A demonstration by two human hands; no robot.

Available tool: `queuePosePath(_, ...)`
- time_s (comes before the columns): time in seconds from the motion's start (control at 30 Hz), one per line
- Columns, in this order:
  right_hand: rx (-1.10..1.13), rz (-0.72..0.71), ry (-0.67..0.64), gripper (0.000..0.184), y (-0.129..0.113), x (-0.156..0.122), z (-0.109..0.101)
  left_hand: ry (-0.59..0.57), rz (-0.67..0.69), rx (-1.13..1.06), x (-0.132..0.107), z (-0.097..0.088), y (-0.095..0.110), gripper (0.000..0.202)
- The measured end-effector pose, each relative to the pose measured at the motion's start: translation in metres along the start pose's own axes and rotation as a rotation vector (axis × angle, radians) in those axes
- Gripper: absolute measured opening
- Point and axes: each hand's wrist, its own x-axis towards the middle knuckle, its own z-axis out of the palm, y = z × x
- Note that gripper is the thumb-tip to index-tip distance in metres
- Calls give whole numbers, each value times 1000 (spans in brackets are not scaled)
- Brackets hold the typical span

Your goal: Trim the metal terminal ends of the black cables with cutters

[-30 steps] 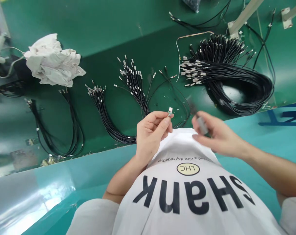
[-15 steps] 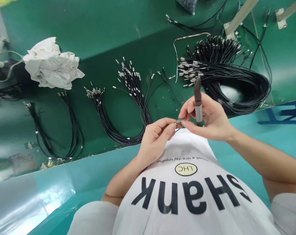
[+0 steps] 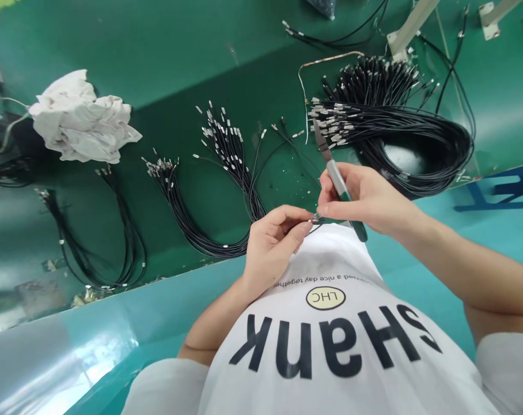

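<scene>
My left hand is closed in a pinch on the end of a thin black cable, close in front of my shirt. A small metal connector sits at that end, between the fingertips of both hands. My right hand is closed around a knife with a dark blade and a grey and green handle. The blade points away from me toward the cable pile, while the thumb and fingertip of this hand touch the connector. Fingers hide part of the connector.
Left of my hands, a bent bundle of black cables lies on the green table. A bigger coiled pile is at right. A crumpled white cloth and a smaller cable bundle lie far left. Metal posts stand behind.
The knife in my right hand has tilted, its blade swinging to the left and its green handle end now showing below the hand. Both hands stay at the connector.
</scene>
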Motion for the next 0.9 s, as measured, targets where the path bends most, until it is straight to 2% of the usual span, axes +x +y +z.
queuePosePath(0.13, 158, 118, -24, 26, 4, 3, 1, 12, -15, -26, 2, 0, 1, 7)
queuePosePath(0.3, 207, 156, -37, 27, 8, 4, 1, 25, -34, -65, 3, 0, 2, 9)
queuePosePath(0.4, 145, 85, -11, 30, 9, 3, 3, 47, -37, -45, 2, 2, 4, 9)
queuePosePath(0.53, -44, -65, 70, 33, 4, -5, 12, 96, -51, 37, 4, 4, 6, 8)
queuePosePath(0.7, -227, -150, 201, 31, 0, -14, 24, 128, -2, 152, 7, 5, 8, 3)
queuePosePath(0.9, -115, -111, 126, 31, 5, -7, 18, 83, -40, 124, 7, 5, 9, 7)
